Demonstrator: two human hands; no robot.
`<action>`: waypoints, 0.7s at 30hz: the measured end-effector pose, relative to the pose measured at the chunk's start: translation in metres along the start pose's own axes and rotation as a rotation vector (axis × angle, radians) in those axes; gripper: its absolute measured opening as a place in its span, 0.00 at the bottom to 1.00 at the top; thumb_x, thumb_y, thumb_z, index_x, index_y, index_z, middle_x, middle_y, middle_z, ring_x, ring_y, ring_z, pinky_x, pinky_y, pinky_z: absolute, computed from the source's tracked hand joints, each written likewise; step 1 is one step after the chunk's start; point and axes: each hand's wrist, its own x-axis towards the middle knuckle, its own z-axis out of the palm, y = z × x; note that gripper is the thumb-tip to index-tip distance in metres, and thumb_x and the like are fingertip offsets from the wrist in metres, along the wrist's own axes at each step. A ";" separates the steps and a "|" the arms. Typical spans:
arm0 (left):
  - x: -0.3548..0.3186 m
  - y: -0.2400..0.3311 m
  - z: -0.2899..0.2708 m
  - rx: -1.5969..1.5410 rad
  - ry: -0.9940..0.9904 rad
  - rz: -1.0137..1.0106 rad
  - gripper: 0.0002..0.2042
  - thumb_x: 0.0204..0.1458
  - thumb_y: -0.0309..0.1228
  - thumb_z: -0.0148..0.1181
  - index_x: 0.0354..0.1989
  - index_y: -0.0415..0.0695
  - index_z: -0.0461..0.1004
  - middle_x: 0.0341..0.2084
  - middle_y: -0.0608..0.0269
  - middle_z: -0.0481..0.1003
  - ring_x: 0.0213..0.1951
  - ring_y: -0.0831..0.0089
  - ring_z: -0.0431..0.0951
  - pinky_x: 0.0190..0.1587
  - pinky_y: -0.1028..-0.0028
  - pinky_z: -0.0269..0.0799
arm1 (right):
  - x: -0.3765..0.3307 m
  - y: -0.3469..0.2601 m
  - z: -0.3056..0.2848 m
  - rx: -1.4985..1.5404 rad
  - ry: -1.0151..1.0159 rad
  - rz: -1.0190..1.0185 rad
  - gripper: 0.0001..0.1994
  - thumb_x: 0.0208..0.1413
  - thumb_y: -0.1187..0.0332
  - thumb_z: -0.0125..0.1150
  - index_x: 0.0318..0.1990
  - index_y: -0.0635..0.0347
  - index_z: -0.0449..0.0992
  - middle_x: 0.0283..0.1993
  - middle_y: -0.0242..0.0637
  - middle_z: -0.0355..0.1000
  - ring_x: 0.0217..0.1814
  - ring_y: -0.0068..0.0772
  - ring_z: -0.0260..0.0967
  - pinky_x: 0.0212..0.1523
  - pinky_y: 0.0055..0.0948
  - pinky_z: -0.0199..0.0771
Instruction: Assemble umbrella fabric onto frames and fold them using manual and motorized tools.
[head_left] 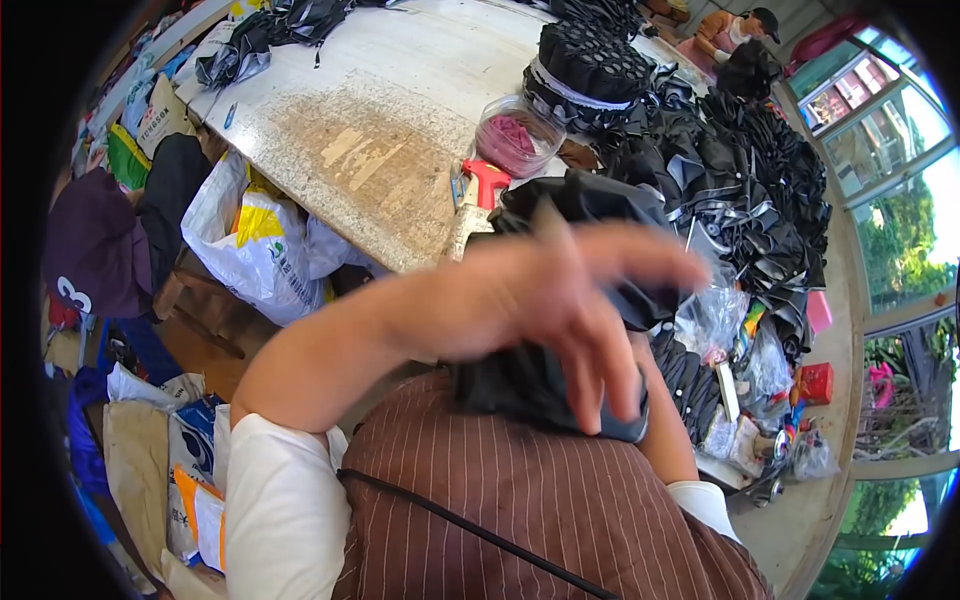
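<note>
The left hand, fingers spread apart, rests over black fabric (right hand hidden, fingers impossible to tell), a pink-filled tub at twelve o'clock.

One clear bowl; one red canister; one hand.

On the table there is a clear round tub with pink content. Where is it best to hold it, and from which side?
Grip the clear tub by its round side wall, coming from the bare table on its left. It stands upright and open, and black fabric bundles crowd its right side.
</note>
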 end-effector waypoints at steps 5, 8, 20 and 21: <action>-0.021 0.018 -0.061 1.677 0.596 -0.486 0.17 0.62 0.40 0.42 0.41 0.37 0.71 0.26 0.59 0.76 0.30 0.70 0.75 0.31 0.74 0.68 | -0.004 -0.008 0.025 0.163 -0.052 -0.040 0.20 0.59 0.62 0.54 0.57 0.60 0.68 0.54 0.41 0.69 0.55 0.40 0.66 0.57 0.32 0.63; -0.016 -0.029 -0.070 1.429 0.208 -0.138 0.15 0.61 0.38 0.41 0.41 0.39 0.70 0.27 0.57 0.76 0.27 0.71 0.75 0.29 0.73 0.68 | 0.001 -0.044 0.014 0.634 -0.172 -0.046 0.19 0.55 0.61 0.57 0.51 0.60 0.72 0.45 0.40 0.75 0.43 0.43 0.73 0.44 0.34 0.72; -0.018 0.003 -0.093 1.470 0.330 -0.476 0.19 0.56 0.37 0.49 0.52 0.44 0.72 0.34 0.58 0.78 0.27 0.67 0.74 0.33 0.73 0.71 | 0.017 -0.072 -0.002 -0.258 -0.051 0.012 0.20 0.52 0.57 0.56 0.47 0.61 0.73 0.36 0.47 0.76 0.30 0.47 0.73 0.30 0.42 0.71; -0.001 0.004 -0.074 1.445 0.197 -0.441 0.23 0.53 0.33 0.52 0.60 0.47 0.66 0.36 0.61 0.78 0.26 0.68 0.74 0.32 0.73 0.70 | 0.021 -0.081 0.004 -0.265 -0.047 0.017 0.20 0.52 0.57 0.56 0.47 0.61 0.73 0.36 0.47 0.76 0.30 0.47 0.73 0.30 0.42 0.71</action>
